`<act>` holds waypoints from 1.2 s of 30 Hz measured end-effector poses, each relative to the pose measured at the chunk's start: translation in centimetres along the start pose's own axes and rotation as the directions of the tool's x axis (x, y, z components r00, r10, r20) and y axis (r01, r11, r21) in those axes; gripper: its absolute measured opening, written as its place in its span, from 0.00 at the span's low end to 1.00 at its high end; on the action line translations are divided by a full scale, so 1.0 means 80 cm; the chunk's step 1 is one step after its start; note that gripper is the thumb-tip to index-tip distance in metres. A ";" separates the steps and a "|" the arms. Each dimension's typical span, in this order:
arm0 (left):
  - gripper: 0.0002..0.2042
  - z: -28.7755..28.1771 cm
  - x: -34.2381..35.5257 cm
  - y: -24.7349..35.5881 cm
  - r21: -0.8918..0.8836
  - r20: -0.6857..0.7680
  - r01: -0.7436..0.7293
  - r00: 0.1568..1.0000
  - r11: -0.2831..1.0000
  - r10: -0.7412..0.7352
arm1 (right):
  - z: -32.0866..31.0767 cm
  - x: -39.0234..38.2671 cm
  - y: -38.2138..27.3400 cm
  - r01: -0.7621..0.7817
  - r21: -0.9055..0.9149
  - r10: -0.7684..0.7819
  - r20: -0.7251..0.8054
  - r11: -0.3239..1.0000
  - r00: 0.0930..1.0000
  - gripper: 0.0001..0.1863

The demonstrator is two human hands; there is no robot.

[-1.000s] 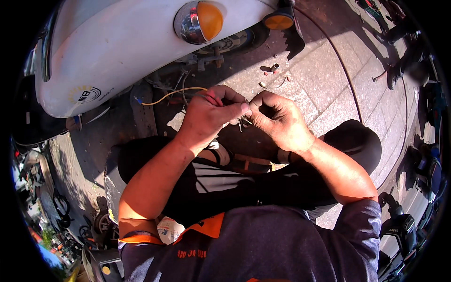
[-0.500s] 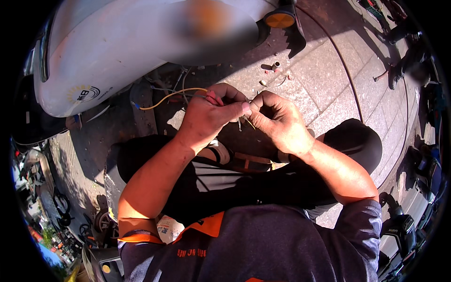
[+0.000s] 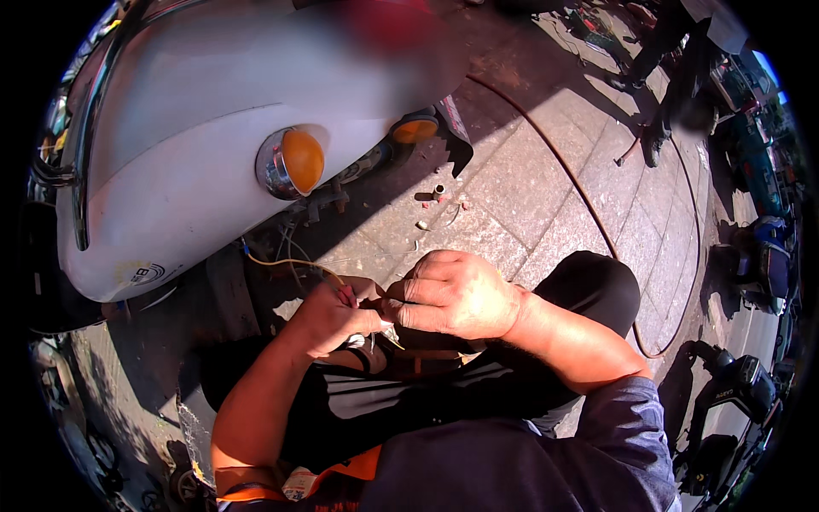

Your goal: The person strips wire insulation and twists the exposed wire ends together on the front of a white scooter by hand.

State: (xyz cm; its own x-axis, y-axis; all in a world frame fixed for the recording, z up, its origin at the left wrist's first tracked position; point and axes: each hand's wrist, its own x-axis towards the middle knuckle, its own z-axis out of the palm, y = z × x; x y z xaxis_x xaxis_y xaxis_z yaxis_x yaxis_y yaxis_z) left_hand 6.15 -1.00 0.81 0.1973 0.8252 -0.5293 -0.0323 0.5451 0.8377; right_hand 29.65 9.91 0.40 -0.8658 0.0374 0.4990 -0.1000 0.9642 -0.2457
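a thin yellow wire point(image 3: 299, 261), blue at its far end, curves into the left hand point(image 3: 328, 320) beside a red piece point(image 3: 346, 295).

Vehicle body point(image 3: 188, 179) left of hose point(image 3: 556, 155), hose on pavement point(image 3: 529, 205), left hand point(image 3: 328, 322) beside right hand point(image 3: 461, 296)

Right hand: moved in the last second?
Yes: against the paving, the right hand has rolled from thumb side up to back up; the view shifted too, so sideways travel is uncertain.

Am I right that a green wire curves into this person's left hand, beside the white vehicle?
Not quite: the wire is yellow, not green, as the head view shows. It does curve into the left hand, beside the white vehicle.
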 end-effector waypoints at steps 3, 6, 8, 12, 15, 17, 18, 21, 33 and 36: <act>0.09 -0.005 0.002 -0.007 0.019 0.032 0.035 0.999 0.999 -0.035 | 0.000 -0.003 0.000 0.022 -0.023 -0.022 -0.001 0.999 1.000 0.18; 0.10 -0.004 0.002 -0.002 0.058 0.011 0.043 0.999 0.997 -0.044 | -0.001 -0.001 -0.003 0.024 -0.050 -0.024 -0.012 0.998 1.000 0.16; 0.11 0.005 0.000 0.009 0.082 -0.021 0.052 0.999 0.995 -0.050 | -0.002 0.000 -0.006 -0.007 -0.059 0.007 0.008 0.998 1.000 0.13; 0.12 0.003 0.000 -0.017 0.487 -0.161 -0.061 0.974 0.871 0.158 | 0.009 0.001 -0.012 -0.192 0.091 0.191 0.027 0.977 0.981 0.13; 0.10 0.020 0.008 -0.019 0.654 -0.096 -0.298 0.879 0.695 0.467 | 0.038 -0.011 -0.015 -0.447 0.268 0.454 0.039 0.854 0.890 0.10; 0.09 0.027 0.013 -0.022 0.753 -0.012 -0.403 0.782 0.520 0.623 | 0.072 -0.025 -0.022 -0.713 0.615 0.725 0.314 0.337 0.614 0.08; 0.08 0.030 0.011 -0.022 0.787 0.009 -0.410 0.754 0.461 0.656 | 0.074 -0.018 -0.024 -0.734 0.679 0.743 0.490 0.003 0.456 0.08; 0.07 0.032 0.006 -0.027 0.767 -0.024 -0.376 0.793 0.519 0.609 | 0.066 -0.018 -0.015 -0.670 0.540 0.530 0.810 -0.509 0.251 0.07; 0.06 0.004 -0.001 -0.010 0.274 -0.143 -0.060 0.984 0.960 0.102 | 0.026 -0.014 -0.005 -0.095 -0.014 0.095 -0.015 0.995 0.995 0.14; 0.06 0.001 0.000 -0.011 0.274 -0.133 -0.064 0.986 0.960 0.104 | 0.025 -0.015 -0.006 -0.057 -0.111 0.053 -0.037 0.992 0.998 0.13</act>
State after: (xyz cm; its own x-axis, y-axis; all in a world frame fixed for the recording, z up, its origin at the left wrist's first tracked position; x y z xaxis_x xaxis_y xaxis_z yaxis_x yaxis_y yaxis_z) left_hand 6.24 -1.51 0.08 0.0608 0.8895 -0.4528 0.2250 0.4297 0.8745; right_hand 29.75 8.89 -1.71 -0.8512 0.0982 0.5156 0.0043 0.9836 -0.1803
